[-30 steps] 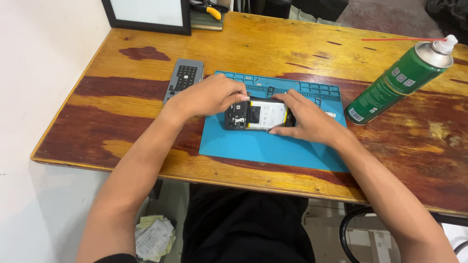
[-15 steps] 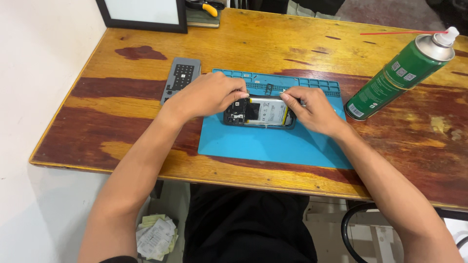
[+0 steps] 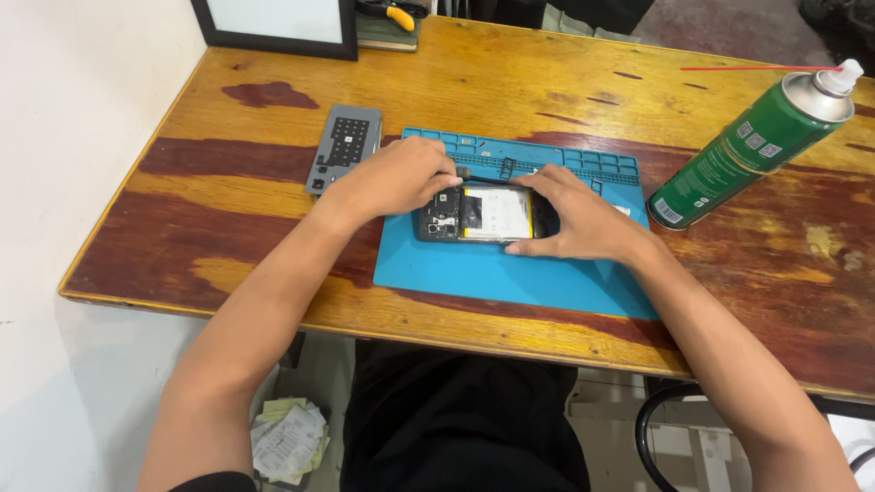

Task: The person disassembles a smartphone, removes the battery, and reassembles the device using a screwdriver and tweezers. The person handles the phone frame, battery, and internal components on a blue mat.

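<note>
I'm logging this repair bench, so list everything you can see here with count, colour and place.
opened phone: one, black with a pale battery, on the mat between both hands
work mat: one, blue, middle of the table
spray can: one, green with a white cap and thin red straw, lying tilted at the right
small device: one, grey, left of the mat
framed panel: one, black frame, far left edge
wooden table: one, brown and yellow
paper scraps: a pile, pale, on the floor lower left
left hand: one, on the phone's left end
right hand: one, fingers gripping the phone's right end
</note>
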